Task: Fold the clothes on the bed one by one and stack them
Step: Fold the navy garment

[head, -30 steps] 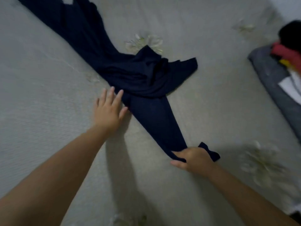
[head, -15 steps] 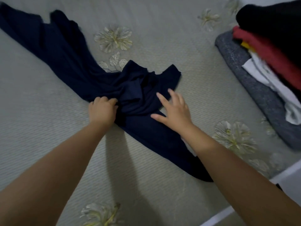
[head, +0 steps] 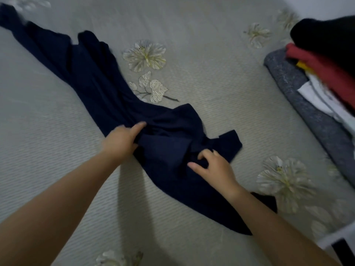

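Nearest you, at five o'clock, your right hand [head: 216, 167] pinches a bunched fold of the navy garment [head: 99, 89], fingers curled. At nine o'clock your left hand [head: 121, 142] grips the same soft, creased cloth, which lies diagonally across the ribbed, flower-printed bedspread [head: 211, 54]. Farther, at two o'clock, sits the folded stack [head: 317, 83]: grey, white, red, black layers.

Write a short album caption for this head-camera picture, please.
Both hands, left hand and right hand, gather a navy garment on the floral bedspread beside stacked clothes.
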